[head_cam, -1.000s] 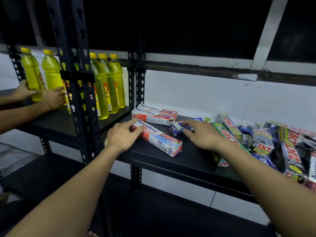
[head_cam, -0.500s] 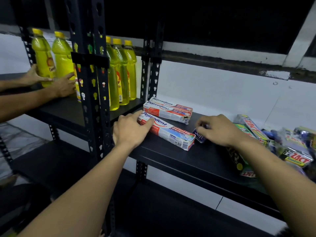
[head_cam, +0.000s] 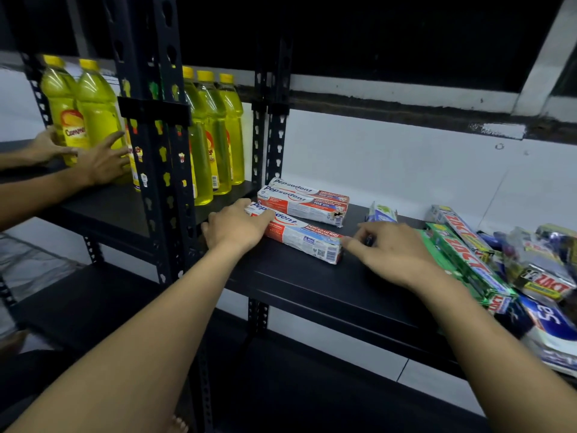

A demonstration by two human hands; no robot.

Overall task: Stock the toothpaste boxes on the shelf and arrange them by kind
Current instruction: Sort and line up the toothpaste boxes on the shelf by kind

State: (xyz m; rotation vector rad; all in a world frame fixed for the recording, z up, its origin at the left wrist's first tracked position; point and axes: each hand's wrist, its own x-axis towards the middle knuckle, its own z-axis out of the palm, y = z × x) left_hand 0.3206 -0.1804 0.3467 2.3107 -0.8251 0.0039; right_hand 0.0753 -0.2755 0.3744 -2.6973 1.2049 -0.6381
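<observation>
Two Pepsodent boxes [head_cam: 307,200] lie stacked at the back left of the black shelf [head_cam: 312,285]. A third Pepsodent box [head_cam: 307,240] lies slanted in front of them. My left hand [head_cam: 235,229] grips this box's left end, thumb on top. My right hand [head_cam: 395,253] lies palm down at its right end, index fingertip touching the box. A sliver of a small dark blue box [head_cam: 370,240] shows between its curled fingers; the rest is hidden. A pale blue-and-green box [head_cam: 382,212] stands behind that hand.
A jumbled pile of green and red Zact boxes [head_cam: 465,248] and blue boxes [head_cam: 552,323] fills the shelf's right side. Yellow bottles [head_cam: 215,135] stand on the left shelf past the black upright [head_cam: 156,151]. Another person's hands [head_cam: 100,160] hold bottles there.
The view has shifted left and closer. My right hand has moved left with the blue box up to the front Pepsodent box's right end. My left hand stays on that box.
</observation>
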